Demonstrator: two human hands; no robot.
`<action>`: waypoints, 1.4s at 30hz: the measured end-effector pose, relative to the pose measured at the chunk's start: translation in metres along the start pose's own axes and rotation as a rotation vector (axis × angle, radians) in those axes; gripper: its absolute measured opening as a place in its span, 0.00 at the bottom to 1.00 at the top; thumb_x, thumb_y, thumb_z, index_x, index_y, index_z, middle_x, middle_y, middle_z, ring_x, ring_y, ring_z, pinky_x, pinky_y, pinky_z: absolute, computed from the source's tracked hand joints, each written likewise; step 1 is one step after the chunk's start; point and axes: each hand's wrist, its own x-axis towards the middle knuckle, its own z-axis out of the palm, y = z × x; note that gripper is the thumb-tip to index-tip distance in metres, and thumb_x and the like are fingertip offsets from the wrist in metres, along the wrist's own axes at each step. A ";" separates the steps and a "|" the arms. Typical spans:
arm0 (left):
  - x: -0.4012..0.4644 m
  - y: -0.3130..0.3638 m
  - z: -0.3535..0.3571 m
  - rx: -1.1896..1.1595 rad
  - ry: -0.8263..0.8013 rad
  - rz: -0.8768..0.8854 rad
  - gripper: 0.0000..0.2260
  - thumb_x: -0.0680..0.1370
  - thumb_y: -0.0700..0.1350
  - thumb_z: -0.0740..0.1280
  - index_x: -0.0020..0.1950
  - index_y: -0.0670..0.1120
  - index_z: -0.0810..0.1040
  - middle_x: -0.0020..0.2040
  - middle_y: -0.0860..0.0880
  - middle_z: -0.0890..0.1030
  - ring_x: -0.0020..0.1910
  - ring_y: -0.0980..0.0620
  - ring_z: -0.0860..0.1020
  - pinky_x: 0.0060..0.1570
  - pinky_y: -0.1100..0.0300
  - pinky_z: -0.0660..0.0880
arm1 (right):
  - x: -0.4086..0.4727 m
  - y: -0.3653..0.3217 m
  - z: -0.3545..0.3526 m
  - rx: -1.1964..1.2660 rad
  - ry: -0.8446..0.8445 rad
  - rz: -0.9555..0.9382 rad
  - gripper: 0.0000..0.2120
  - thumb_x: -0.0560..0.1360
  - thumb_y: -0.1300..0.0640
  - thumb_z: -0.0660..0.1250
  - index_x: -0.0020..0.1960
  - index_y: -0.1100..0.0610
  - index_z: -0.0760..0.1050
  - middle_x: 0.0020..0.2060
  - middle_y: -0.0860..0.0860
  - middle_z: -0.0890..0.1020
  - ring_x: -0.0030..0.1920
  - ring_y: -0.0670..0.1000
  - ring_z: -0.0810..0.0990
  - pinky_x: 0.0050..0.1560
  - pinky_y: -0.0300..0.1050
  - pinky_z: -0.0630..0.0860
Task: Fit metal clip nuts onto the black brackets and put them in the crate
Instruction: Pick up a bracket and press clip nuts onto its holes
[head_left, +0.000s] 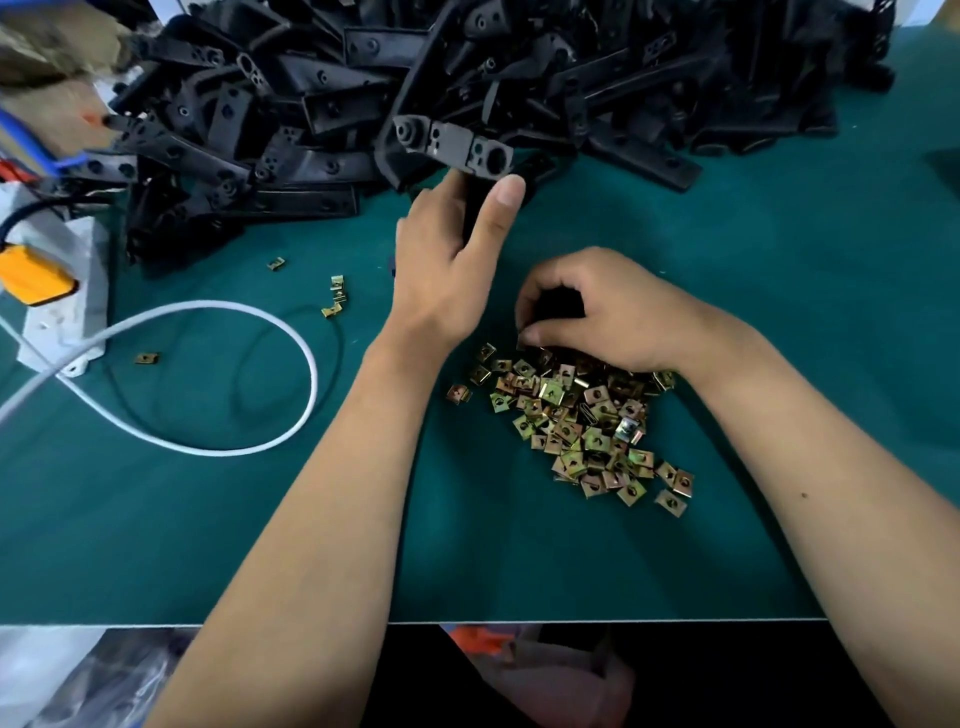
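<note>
Left hand (447, 260) clasping a black bracket (454, 145) lifted at the near edge of the bracket heap (519, 67). Right hand (597, 312) curled atop the clip nuts (576, 415) on the green tabletop (779, 312), fingertips pinching into the pile.

No text, label, brand, number or sign can be read anywhere in the frame, neither on the black brackets (467, 78) heaped across the top, nor on the clip nuts (587, 421) at centre, nor on the white power strip (67, 291) at left.
</note>
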 end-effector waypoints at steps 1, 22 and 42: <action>0.001 -0.001 0.000 0.037 0.004 0.025 0.23 0.79 0.67 0.57 0.43 0.47 0.71 0.35 0.53 0.71 0.37 0.55 0.68 0.43 0.44 0.69 | 0.000 0.002 0.000 0.008 0.045 0.014 0.03 0.76 0.56 0.75 0.48 0.50 0.82 0.43 0.41 0.84 0.47 0.39 0.81 0.53 0.41 0.75; -0.001 -0.017 0.003 0.238 -0.231 0.010 0.12 0.81 0.59 0.60 0.44 0.54 0.75 0.39 0.58 0.74 0.48 0.73 0.69 0.54 0.57 0.56 | 0.000 0.016 -0.009 0.844 0.566 0.341 0.08 0.75 0.67 0.74 0.49 0.56 0.87 0.43 0.53 0.88 0.41 0.47 0.85 0.44 0.39 0.79; -0.001 -0.011 0.006 0.291 -0.194 -0.005 0.17 0.84 0.57 0.60 0.35 0.57 0.64 0.33 0.58 0.69 0.35 0.61 0.70 0.55 0.49 0.63 | 0.000 0.015 -0.005 0.609 0.555 0.255 0.08 0.75 0.62 0.75 0.45 0.49 0.86 0.38 0.45 0.87 0.41 0.40 0.83 0.44 0.32 0.76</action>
